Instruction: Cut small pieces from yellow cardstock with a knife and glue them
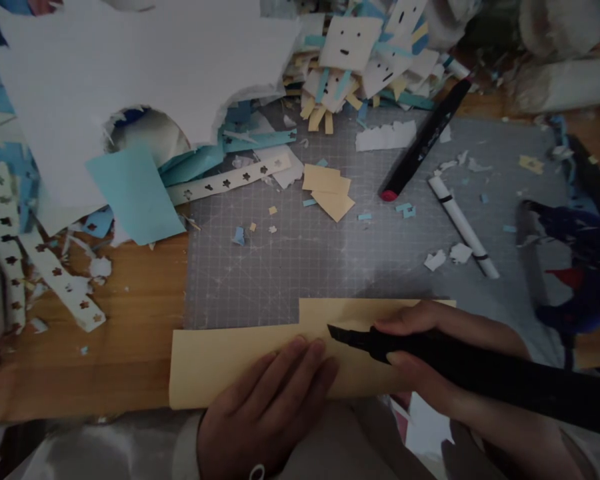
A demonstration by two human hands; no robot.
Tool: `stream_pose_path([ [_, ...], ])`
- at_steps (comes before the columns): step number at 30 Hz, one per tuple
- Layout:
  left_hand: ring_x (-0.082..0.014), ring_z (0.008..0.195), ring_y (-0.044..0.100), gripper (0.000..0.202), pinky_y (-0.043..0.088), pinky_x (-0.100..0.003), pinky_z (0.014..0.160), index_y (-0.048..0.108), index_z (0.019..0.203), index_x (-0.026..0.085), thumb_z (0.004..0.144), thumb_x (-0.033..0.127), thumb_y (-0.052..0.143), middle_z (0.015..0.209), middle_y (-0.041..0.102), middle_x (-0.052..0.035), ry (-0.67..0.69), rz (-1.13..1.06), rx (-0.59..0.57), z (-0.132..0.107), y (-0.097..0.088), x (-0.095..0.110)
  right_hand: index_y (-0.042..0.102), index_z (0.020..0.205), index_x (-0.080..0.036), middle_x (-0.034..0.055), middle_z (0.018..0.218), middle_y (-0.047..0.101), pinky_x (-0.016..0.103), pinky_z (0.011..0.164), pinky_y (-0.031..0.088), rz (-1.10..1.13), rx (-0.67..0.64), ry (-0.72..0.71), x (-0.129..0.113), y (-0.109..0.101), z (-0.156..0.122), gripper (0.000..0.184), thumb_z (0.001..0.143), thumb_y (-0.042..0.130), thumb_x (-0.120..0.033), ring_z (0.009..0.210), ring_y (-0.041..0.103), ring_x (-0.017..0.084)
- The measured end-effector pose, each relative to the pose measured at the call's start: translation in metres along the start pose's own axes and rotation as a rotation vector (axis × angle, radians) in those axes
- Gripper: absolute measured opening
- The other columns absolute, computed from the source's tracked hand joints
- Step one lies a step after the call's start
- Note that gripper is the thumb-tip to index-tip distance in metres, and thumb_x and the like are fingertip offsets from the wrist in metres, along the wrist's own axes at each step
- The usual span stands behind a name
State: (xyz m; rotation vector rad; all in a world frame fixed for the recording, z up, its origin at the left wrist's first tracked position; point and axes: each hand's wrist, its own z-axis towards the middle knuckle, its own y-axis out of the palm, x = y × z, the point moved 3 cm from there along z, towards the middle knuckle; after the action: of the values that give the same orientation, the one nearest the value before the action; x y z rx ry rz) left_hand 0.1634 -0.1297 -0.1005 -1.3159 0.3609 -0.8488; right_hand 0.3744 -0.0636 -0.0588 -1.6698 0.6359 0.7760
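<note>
A strip of pale yellow paper (220, 367) lies along the table's front edge, with a notch stepped into its far side. My left hand (275, 400) rests flat on the paper, fingers stretched out and pressing it down. In my right hand (430, 353) is a black utility knife (480, 373), gripped between thumb and fingers. Its dark slanted blade points left, over the paper just beyond my left fingertips. Whether the tip touches the paper I cannot tell.
Under the work is a grey cutting mat (240, 280) on a wooden table (140, 293). Around it lie a black marker (425, 140), a white pen (463, 227), yellow paper pieces (330, 190), a blue card (137, 193), torn white sheets (180, 60), paper figures (350, 43) and a blue glue gun (580, 233).
</note>
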Motion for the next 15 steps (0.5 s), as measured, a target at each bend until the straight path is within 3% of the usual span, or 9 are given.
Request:
stream_pose_path([
  [6,-0.0208,0.143,0.03,0.035,0.018,-0.034,0.119,0.061,0.127,0.026,0.095,0.032,0.049,0.141,0.054,-0.0001,0.012,0.001,-0.01,0.0,0.0,0.0,0.068,0.078,-0.034,-0.0058,0.067,0.07,0.026,0.046,0.053,0.054,0.089,0.142,0.003,0.001,-0.008,0.005,0.073,0.067,-0.035,0.053,0.065,0.016],
  [15,-0.0181,0.129,0.047,0.033,0.032,-0.029,0.108,0.063,0.124,0.026,0.094,0.035,0.054,0.13,0.063,0.0013,0.001,-0.004,0.001,0.001,-0.002,-0.001,0.072,0.078,-0.032,-0.0006,0.071,0.072,0.027,0.049,0.053,0.151,0.106,0.151,0.019,-0.005,-0.013,0.008,0.073,0.07,-0.038,0.059,0.068,0.019],
])
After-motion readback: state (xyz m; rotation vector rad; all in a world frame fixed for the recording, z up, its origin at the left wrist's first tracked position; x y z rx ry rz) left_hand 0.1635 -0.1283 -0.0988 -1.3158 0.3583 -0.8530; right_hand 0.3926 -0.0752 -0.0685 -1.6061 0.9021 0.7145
